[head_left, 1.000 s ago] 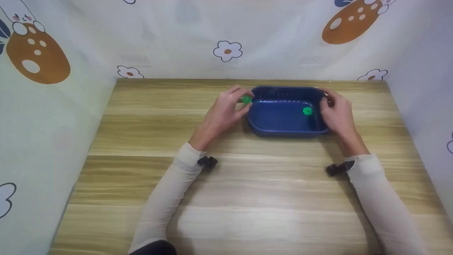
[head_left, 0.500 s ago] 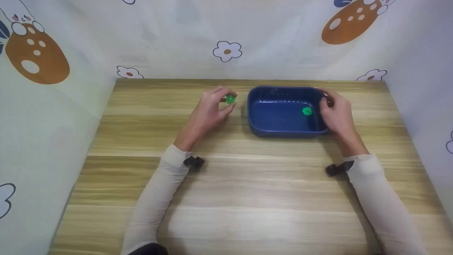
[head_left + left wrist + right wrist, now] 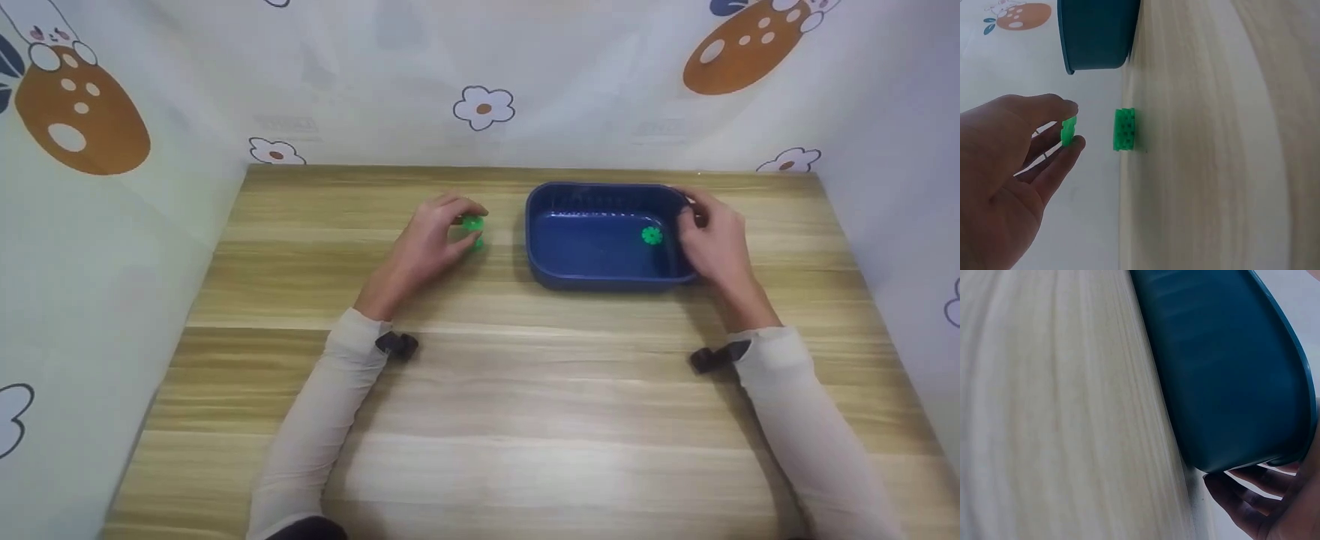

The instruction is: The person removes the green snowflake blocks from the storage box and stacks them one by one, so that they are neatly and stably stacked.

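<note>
My left hand (image 3: pixel 427 241) pinches a green flower-shaped plastic disc (image 3: pixel 1068 131) between thumb and fingers, raised off the table. Just beyond the fingertips, in the left wrist view, a small stack of like green discs (image 3: pixel 1124 129) stands on the table; in the head view the thumb mostly hides it. To the right is a deep blue rectangular plastic bin (image 3: pixel 611 284) with rounded corners. One loose green disc (image 3: pixel 652 235) lies inside, toward its right end. With the thumb over the rim and fingers outside, my right hand (image 3: pixel 718 238) grips the bin's right end.
The wood-grain table (image 3: pixel 525 390) meets a pale patterned backdrop (image 3: pixel 570 90) behind the bin, with more of it on both sides. A small black wrist camera (image 3: pixel 397 345) sits on the left cuff, and another wrist camera (image 3: pixel 716 358) on the right.
From the bin's left rim, my left hand has moved left and slightly down with the pinched disc, and green discs now show by its thumb. The right hand and bin stay put.
</note>
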`<action>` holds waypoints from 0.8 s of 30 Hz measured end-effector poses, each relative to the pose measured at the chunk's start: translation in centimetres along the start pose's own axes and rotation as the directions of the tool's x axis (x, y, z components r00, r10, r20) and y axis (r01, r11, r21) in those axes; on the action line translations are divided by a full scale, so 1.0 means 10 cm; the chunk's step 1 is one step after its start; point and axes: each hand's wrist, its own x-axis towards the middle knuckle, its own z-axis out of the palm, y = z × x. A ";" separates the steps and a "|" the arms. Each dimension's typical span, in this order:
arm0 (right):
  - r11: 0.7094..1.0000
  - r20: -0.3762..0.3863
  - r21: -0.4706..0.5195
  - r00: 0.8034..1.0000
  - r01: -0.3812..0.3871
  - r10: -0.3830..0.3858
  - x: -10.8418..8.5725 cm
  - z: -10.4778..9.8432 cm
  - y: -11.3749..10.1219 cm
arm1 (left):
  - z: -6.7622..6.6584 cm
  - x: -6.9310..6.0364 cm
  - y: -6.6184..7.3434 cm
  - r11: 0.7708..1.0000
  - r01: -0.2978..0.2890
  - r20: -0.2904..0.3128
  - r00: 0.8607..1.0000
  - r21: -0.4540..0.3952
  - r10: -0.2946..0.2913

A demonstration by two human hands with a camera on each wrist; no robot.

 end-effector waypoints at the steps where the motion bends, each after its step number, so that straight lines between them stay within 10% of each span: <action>1: 1.000 0.002 0.001 1.000 -0.001 0.001 0.00 0.00 0.00 | 0.00 -0.01 -0.02 1.000 -0.004 0.009 1.000 0.002 0.004; 24: 1.000 0.002 0.002 1.000 0.011 -0.011 0.00 0.00 0.00 | -0.01 -0.02 -0.13 0.999 -0.010 0.184 0.983 0.031 0.004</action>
